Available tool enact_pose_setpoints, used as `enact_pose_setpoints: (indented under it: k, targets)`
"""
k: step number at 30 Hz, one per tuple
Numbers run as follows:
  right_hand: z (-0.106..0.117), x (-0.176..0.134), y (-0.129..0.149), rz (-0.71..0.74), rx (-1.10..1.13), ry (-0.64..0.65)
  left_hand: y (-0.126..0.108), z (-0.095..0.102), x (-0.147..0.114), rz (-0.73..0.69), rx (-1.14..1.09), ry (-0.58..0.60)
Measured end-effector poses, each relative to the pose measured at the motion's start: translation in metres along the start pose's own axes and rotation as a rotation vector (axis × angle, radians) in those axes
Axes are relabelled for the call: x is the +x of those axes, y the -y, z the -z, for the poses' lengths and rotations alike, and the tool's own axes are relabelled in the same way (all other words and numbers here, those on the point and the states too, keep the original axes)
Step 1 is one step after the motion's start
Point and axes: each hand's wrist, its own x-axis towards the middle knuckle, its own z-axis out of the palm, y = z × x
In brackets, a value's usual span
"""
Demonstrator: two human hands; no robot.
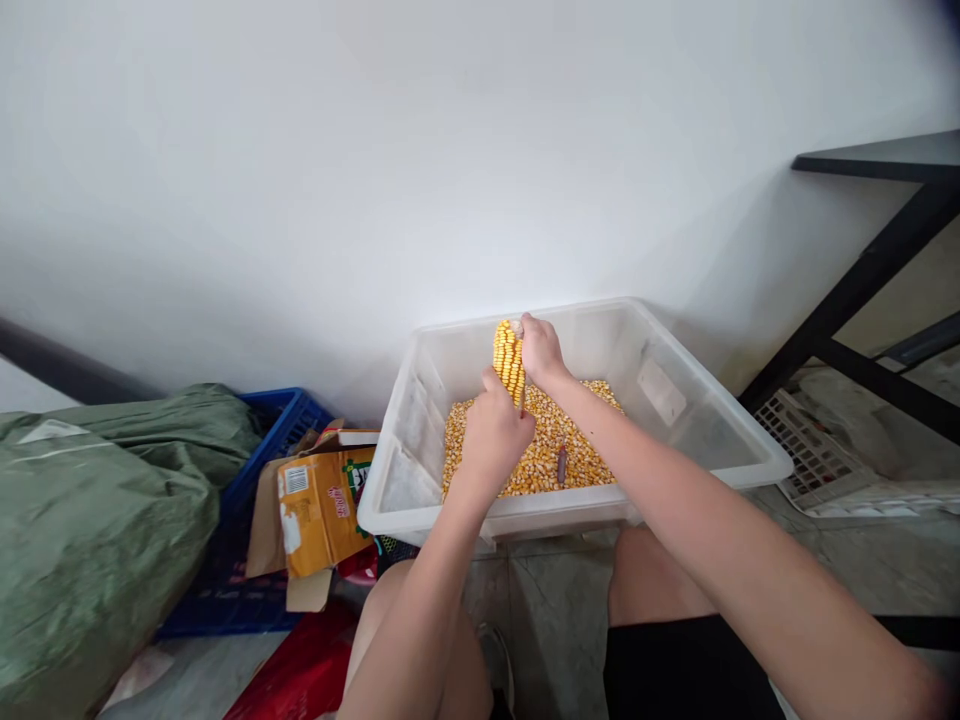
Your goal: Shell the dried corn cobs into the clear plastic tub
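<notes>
The left hand [491, 432] is closed in a fist around the lower part of a corn cob [509, 362], fingers wrapped tight and thumb up along its side; the right hand [540, 350] curls over the cob's top end, fingertips pressed on the upper kernels, so the cob stands nearly upright between the two hands; both grips are narrow and full, with no gap showing between palm and cob. The cob is dry, with neat rows of hard yellow-orange kernels, and it is held above the near-left part of a clear plastic tub [705, 450]; the tub is rectangular, with a rolled rim, sloping translucent walls and a pale label on its right wall. A bed of loose corn kernels [577, 455] covers the middle of its floor, grainy and golden; a small dark reddish object [562, 464] lies on the kernels, too small to tell what it is. The tub sits on a grey stone-like floor, against a plain white wall, just beyond the person's bare knees; dark shorts cover the right thigh. To the left, a torn orange cardboard box [319, 515] leans against a blue plastic crate [281, 420]; a green woven sack [97, 510] bulges beside them. To the right, a white lattice basket [806, 455] lies under a black metal table frame [862, 275].
</notes>
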Motion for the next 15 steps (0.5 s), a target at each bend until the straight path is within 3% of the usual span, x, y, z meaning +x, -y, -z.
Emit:
enact_pose_setpoints:
  k: [3,8,15]
  targets:
    - [0.002,0.003,-0.003,-0.055,0.100,-0.080,0.001,0.002,0.002,0.027,-0.059,-0.007]
    - [0.003,0.002,0.001,-0.326,0.369,0.080,0.008,0.001,0.003,0.010,-0.094,0.005]
    - [-0.002,-0.011,0.012,-0.417,0.311,0.166,0.004,-0.006,0.000,0.072,0.133,-0.028]
